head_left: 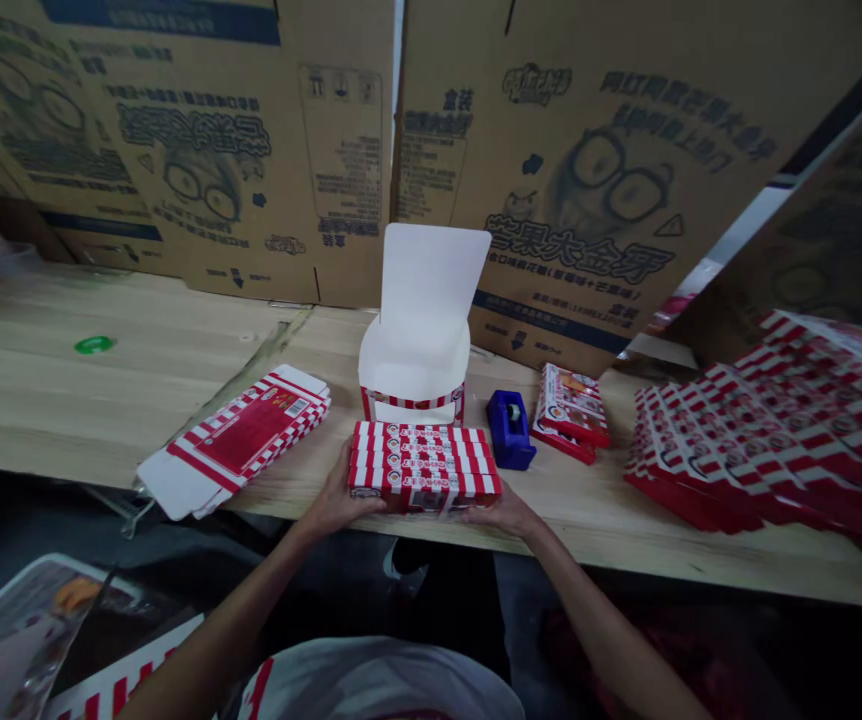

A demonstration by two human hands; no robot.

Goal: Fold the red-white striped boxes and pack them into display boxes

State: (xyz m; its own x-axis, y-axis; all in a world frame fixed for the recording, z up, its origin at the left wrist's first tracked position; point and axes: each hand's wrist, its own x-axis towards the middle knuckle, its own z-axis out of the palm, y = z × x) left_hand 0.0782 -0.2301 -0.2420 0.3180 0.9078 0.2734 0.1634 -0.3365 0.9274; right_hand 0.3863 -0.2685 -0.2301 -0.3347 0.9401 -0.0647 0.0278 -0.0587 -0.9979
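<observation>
A row of slim red-and-white striped boxes [423,465], several pressed together, is held between my two hands near the table's front edge. My left hand [337,500] grips the left end, its fingers partly hidden behind the boxes. At the opposite end, my right hand [504,512] closes around the lower corner. Directly behind the boxes stands an open white display carton [416,365] with its tall lid flap raised and red-striped sides. A blue tape dispenser [510,430] sits just right of the held boxes.
Flattened red-and-white cartons [251,430] lie stacked on the left. To the right are a few small boxes [570,410] and a large pile of striped boxes [761,430]. Large cardboard boxes [251,150] wall off the back. A green ring [93,345] rests on the wooden table [18,400].
</observation>
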